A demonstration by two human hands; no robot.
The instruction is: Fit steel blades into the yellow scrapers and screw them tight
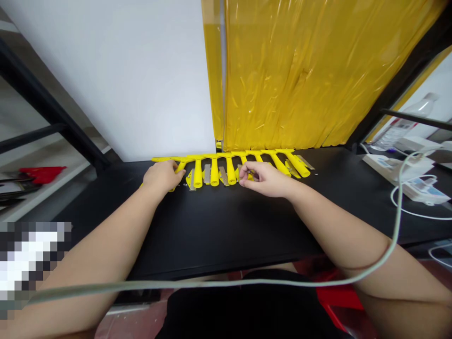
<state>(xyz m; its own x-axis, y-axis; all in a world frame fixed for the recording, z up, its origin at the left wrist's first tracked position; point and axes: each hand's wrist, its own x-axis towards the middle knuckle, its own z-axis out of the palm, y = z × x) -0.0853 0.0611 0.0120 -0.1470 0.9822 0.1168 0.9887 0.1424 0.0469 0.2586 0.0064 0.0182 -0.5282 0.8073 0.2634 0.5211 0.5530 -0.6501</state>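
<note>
A row of yellow T-shaped plastic handles (pixel 214 172) lies side by side on the black tabletop (pixel 226 226), heads to the back and round grip ends towards me. Between the grips are flat metal blades (pixel 207 174) and yellow plates. At the left end, my left hand (pixel 163 178) is closed around the leftmost handle, partly covering it. My right hand (pixel 263 179) is over the right-middle of the row, thumb and fingers curled into a pinch. What sits in that pinch is too small and hidden to make out. Tiny screw-like bits (pixel 185 184) lie near the left hand.
A white panel (pixel 141 80) and a yellow plastic sheet (pixel 300 70) stand behind the row. To the right are white power strips (pixel 409 176) with cables and a clear bottle (pixel 402 122). A pale cable (pixel 247 283) hangs across the front. Black frame posts (pixel 52 99) flank the table.
</note>
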